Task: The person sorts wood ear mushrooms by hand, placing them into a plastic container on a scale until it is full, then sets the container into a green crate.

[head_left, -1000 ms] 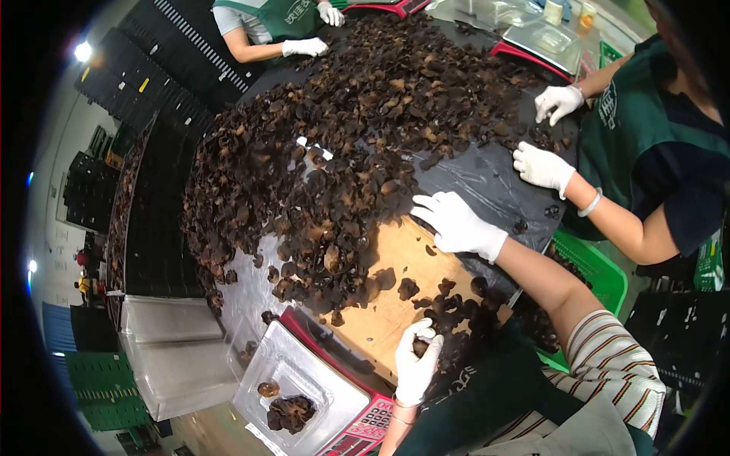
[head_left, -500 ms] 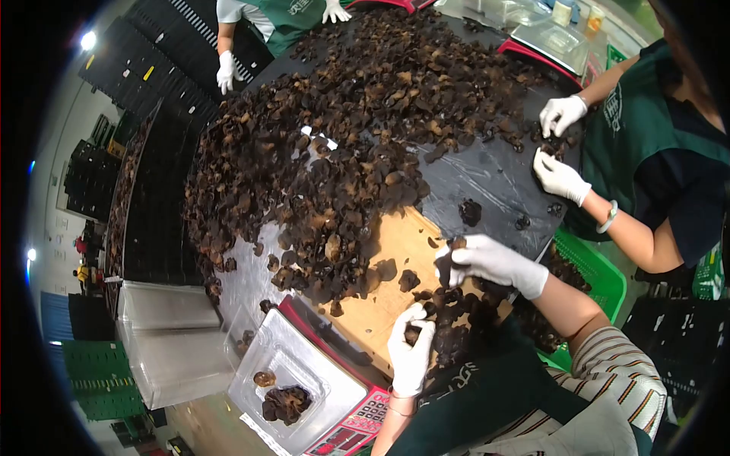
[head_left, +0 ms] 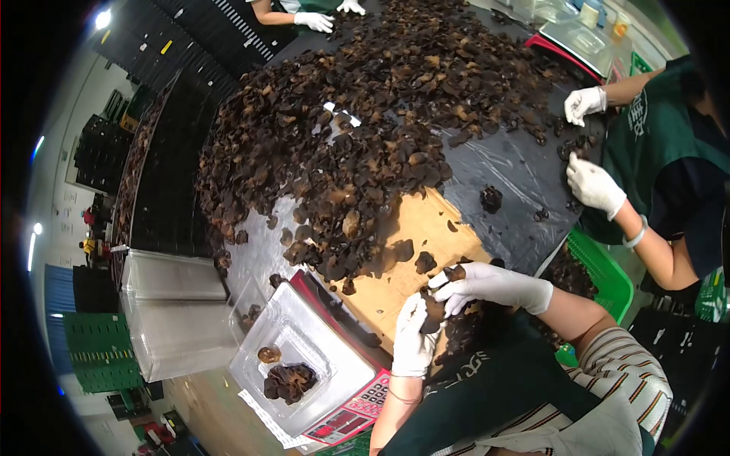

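Both my hands wear white gloves and meet over the cardboard sheet [head_left: 437, 220] at the table's near side. My left hand [head_left: 413, 342] pinches a dark piece of wood ear mushroom [head_left: 433, 313]. Close beside it, my right hand [head_left: 498, 289] has its fingers closed around another wood ear piece [head_left: 455, 272], its fingertips near the left hand's piece. Below them, more dark wood ears lie in front of my apron, partly hidden by my hands. To the left, a scale [head_left: 334, 357] bears a clear plastic tray [head_left: 323, 380] with a dark clump of wood ear [head_left: 290, 382] in it.
A large wood ear heap [head_left: 327, 144] covers the table. Stacked clear plastic containers [head_left: 182, 327] stand at the left. A co-worker's gloved hand [head_left: 597, 186] handles pieces at the right, near a green basket [head_left: 608, 273]. Another person's gloved hands are at the far edge.
My right hand has moved down and left, toward my left hand, so the two now meet. The far person's hands have shifted, and the right co-worker's hands have moved farther apart. The view has shifted slightly.
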Motion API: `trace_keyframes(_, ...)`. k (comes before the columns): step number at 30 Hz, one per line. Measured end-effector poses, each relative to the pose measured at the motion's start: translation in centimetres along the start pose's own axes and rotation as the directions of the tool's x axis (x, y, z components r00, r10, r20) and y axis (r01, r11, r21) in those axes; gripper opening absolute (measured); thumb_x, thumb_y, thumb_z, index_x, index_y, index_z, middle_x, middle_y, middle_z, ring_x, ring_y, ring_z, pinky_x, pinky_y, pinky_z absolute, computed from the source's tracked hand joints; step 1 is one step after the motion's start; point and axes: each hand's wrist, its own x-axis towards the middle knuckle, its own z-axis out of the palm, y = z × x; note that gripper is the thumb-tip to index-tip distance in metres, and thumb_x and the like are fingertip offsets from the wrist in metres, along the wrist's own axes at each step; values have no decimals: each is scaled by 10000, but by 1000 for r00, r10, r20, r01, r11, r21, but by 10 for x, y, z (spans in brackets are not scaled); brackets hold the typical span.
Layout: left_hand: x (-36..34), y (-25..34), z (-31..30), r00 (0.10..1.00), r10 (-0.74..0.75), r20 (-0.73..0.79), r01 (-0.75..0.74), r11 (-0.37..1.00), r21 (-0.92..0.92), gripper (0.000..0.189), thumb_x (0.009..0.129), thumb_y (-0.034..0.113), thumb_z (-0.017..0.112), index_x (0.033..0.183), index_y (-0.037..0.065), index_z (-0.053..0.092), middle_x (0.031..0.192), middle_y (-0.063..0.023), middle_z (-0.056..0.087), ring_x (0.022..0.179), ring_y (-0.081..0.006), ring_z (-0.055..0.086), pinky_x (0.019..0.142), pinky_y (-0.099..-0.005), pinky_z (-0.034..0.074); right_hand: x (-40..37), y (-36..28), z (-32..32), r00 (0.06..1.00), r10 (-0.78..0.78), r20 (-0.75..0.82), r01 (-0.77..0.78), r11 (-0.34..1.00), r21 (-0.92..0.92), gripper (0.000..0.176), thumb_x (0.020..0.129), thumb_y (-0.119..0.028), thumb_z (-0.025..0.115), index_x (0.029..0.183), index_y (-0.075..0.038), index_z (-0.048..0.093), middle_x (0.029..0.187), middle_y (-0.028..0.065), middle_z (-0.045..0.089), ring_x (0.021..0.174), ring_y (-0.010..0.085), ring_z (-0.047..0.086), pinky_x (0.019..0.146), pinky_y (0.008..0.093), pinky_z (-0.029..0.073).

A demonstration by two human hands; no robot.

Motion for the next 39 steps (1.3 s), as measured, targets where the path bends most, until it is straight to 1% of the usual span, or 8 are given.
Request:
trace_keyframes(10, 2, -1, 0, 999, -17, 45, 22, 994, -109, 345, 913, 155, 604, 1238, 64, 534, 1106, -66, 610, 923, -180, 626, 739, -294, 550, 2, -1, 0, 999, -31, 9, 32, 985, -169, 493, 932, -261, 611, 1321, 17, 491, 1079, 91, 635, 936, 156, 639, 821, 289, 515)
trace_keyframes(12, 2, -1, 3, 997, 47, 57, -57, 980, 191, 325, 921, 109, 601, 1236, 50, 549, 1106, -62, 610, 896, -155, 622, 732, -272, 535, -2, -5, -8, 980, -201, -17, 154, 802, -577, 547, 893, -265, 647, 1332, 15, 482, 1137, 138, 621, 1003, 208, 622, 880, 324, 493)
trace_keyframes(15, 3, -11, 8, 903, 303, 306, -419, 452, 788, 395, 865, 18, 637, 1252, 40, 563, 1112, -61, 576, 741, -84, 535, 669, -216, 461, 0, -16, -20, 884, -460, 81, 257, 335, -906, 616, 820, -255, 715, 1336, -9, 485, 1207, 168, 599, 1092, 291, 583, 952, 386, 455)
trace_keyframes(21, 0, -19, 10, 918, 324, 226, -363, 463, 809, 449, 839, -26, 627, 1276, 34, 539, 1134, -70, 535, 757, -102, 512, 711, -232, 446, 62, -23, -27, 848, -472, 242, 350, 156, -924, 412, 880, -208, 606, 1241, -15, 562, 1218, 188, 591, 1093, 349, 562, 931, 421, 454)
trace_keyframes(24, -3, -9, 12, 873, 429, 232, -406, 375, 834, 405, 859, -20, 606, 1257, 7, 534, 1178, -71, 565, 819, -106, 519, 785, -252, 457, 136, 3, -39, 692, -640, 335, 192, -284, -939, 373, 876, -136, 533, 1228, -22, 582, 1132, 184, 615, 1018, 314, 589, 856, 419, 472)
trace_keyframes(31, 4, -19, -12, 833, 530, 160, -417, 411, 810, 395, 860, -32, 590, 1248, 0, 523, 1184, -94, 552, 883, -114, 526, 833, -253, 453, 137, -17, -14, 960, -175, 220, 225, 9, -974, 144, 846, -127, 526, 909, -73, 643, 863, 91, 619, 798, 239, 592, 672, 363, 477)
trace_keyframes(34, 5, -20, -17, 825, 526, 206, -431, 349, 832, 378, 863, -45, 579, 1234, -4, 517, 1150, -88, 553, 885, -103, 521, 827, -239, 453, 95, 10, -17, 745, -364, 559, 555, -128, -822, 127, 826, -63, 532, 903, -59, 632, 873, 100, 655, 868, 275, 635, 738, 385, 501)
trace_keyframes(39, -2, -19, -6, 903, 390, 180, -358, 452, 817, 362, 840, -29, 613, 1194, 31, 565, 1037, -56, 576, 783, -92, 543, 662, -225, 447, 53, 10, -40, 804, -526, 276, 426, 188, -885, 208, 794, -27, 619, 996, -53, 661, 894, 109, 662, 838, 300, 647, 741, 360, 511)
